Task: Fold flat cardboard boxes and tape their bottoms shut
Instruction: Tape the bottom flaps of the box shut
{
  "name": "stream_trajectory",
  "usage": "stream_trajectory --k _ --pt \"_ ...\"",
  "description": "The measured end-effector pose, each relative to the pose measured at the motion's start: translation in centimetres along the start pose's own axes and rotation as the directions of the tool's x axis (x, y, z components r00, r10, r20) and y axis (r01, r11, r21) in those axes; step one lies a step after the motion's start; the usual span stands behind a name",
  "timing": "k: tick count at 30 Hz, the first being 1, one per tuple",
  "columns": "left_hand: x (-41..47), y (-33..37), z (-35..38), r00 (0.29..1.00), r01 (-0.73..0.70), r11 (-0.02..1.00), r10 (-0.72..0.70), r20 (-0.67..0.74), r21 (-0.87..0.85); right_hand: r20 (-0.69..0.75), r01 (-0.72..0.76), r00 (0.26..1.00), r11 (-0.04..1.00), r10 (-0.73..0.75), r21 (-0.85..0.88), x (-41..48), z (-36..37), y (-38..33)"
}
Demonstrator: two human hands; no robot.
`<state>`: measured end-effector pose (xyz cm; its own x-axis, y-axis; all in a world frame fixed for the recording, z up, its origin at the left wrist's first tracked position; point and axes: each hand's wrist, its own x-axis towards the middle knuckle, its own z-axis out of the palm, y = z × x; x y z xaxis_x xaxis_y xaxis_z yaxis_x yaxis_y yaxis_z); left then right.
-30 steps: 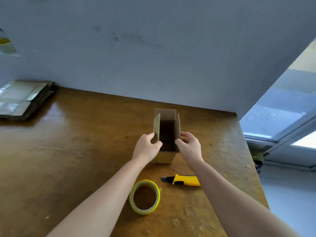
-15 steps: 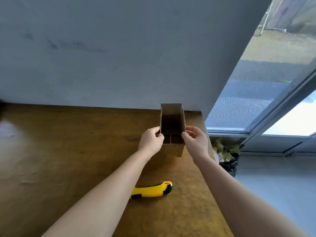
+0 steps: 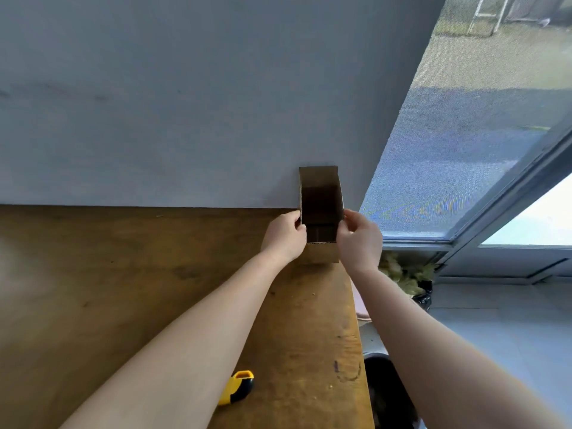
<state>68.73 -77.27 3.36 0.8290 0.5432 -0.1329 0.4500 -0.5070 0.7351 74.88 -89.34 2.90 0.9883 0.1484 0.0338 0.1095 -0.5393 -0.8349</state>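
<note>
I have the cardboard box (image 3: 321,209) upright between both hands, at the far right corner of the wooden table (image 3: 123,289), close to the grey wall (image 3: 185,103). Its top is open towards me. The inside is in shadow, and I make out only dark walls and the folded bottom flaps. My left hand (image 3: 284,235) grips the left wall with curled fingers, and my right hand (image 3: 360,239) pinches the right wall at its upper edge. I cannot tell whether the box rests on the table or is held just above it.

Beyond the table's right edge, on the floor under the window (image 3: 464,150), a black bag (image 3: 422,294) holds pale yellowish-green material. Nearer, a dark round bin (image 3: 387,394) sits beside the table; its contents are too dark to read.

A second ago the box stood near the middle of the table, with the tape roll and a stack of flat cardboard in sight. The view has since swung right, both are out of frame, and the yellow knife (image 3: 236,387) now peeks from behind my left forearm.
</note>
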Motion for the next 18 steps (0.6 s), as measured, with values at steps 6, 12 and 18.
stream_trajectory --k 6,12,18 --pt "2.0 0.4 1.8 1.0 -0.005 0.999 0.005 0.018 0.042 0.088 0.02 0.996 0.994 -0.01 -0.108 2.4 0.5 1.0" --pt "1.9 0.5 1.4 0.998 0.0 1.0 -0.002 0.068 0.021 0.147 0.053 0.989 0.99 -0.034 -0.13 2.5 0.3 1.2" --pt "-0.6 -0.4 -1.5 0.999 -0.028 0.991 0.025 0.02 0.131 0.136 0.133 0.985 0.971 -0.107 -0.2 1.1 -0.9 0.1"
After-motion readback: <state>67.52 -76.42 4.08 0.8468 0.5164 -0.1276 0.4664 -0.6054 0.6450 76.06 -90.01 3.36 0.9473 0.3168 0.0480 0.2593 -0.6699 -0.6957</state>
